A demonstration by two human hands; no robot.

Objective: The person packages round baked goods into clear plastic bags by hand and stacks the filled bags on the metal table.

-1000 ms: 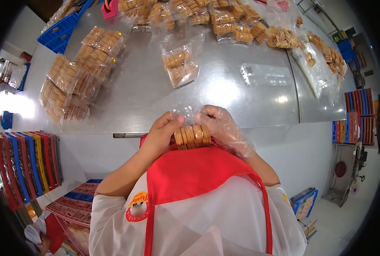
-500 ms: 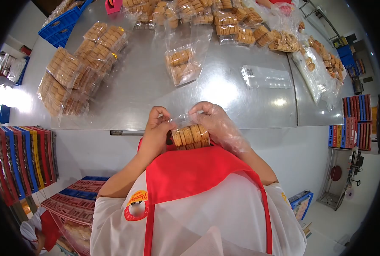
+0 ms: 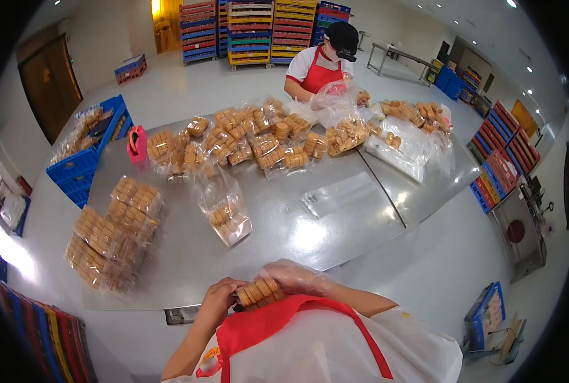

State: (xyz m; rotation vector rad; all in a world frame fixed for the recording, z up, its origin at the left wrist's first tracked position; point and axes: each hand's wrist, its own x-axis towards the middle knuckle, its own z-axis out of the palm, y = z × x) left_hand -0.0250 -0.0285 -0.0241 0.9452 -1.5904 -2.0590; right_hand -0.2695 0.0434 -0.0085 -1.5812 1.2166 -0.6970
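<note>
At the table's near edge, against my red apron, I hold a clear bag of round biscuits (image 3: 259,293). My left hand (image 3: 222,297) is closed on the bag's left side. My right hand (image 3: 294,277), in a clear plastic glove, is curled round its far right side; some of its fingers are hidden. Ahead on the metal table, a partly filled clear bag (image 3: 228,220) lies with its long end pointing away. Stacked packs of biscuits (image 3: 109,233) stand to the left. An empty clear bag (image 3: 342,195) lies flat on the right.
A heap of bagged biscuits (image 3: 239,137) lies along the far side, with a pink tape dispenser (image 3: 137,145) at its left. A blue crate (image 3: 74,172) adjoins the table's left end. A co-worker (image 3: 322,70) handles plastic bags opposite. Loose bags (image 3: 399,159) lie far right.
The view has tilted up, bringing the co-worker and far crates into sight. Both hands still hold the biscuit bag; my right hand has come over its far side.
</note>
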